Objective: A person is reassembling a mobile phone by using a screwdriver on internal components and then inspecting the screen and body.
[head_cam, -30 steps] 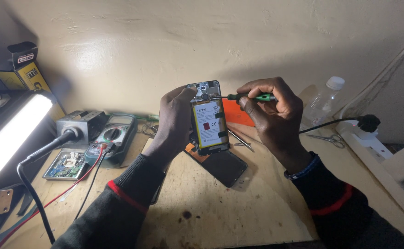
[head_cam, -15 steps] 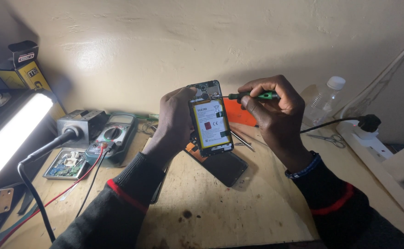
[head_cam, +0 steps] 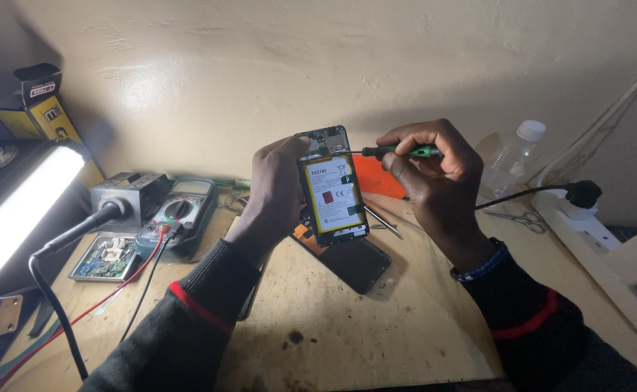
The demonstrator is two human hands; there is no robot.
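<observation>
Phone: opened smartphone (head_cam: 331, 187) with its back cover off, held upright above the middle of the bench (head_cam: 376, 327); a yellow-framed white battery fills most of its body, and the camera and dark circuit parts show at its top end.
Left hand: the left hand (head_cam: 275, 190) wraps the phone's left edge, fingers closed around it, thumb on the near side.
Right hand: the right hand (head_cam: 435, 178) pinches a green-handled screwdriver (head_cam: 395, 152) between thumb and fingers; the shaft lies level and its tip meets the phone's top right corner.
Under the phone: a dark flat panel (head_cam: 355, 261) lies on the bench just below the held phone, with an orange piece (head_cam: 376, 178) behind it toward the back edge.
Change from earlier: the phone sits slightly lower and tilts a little more upright than a second ago; the screwdriver stays at the same top corner, and both hands keep their grips.
Count: one phone, one screwdriver, one multimeter (head_cam: 177, 210) at the back left, one open circuit board (head_cam: 106, 258) near the left edge, one lit lamp bar (head_cam: 13, 210), one clear bottle (head_cam: 511, 160) at the back right, one white power strip (head_cam: 609, 247) along the right edge.
</observation>
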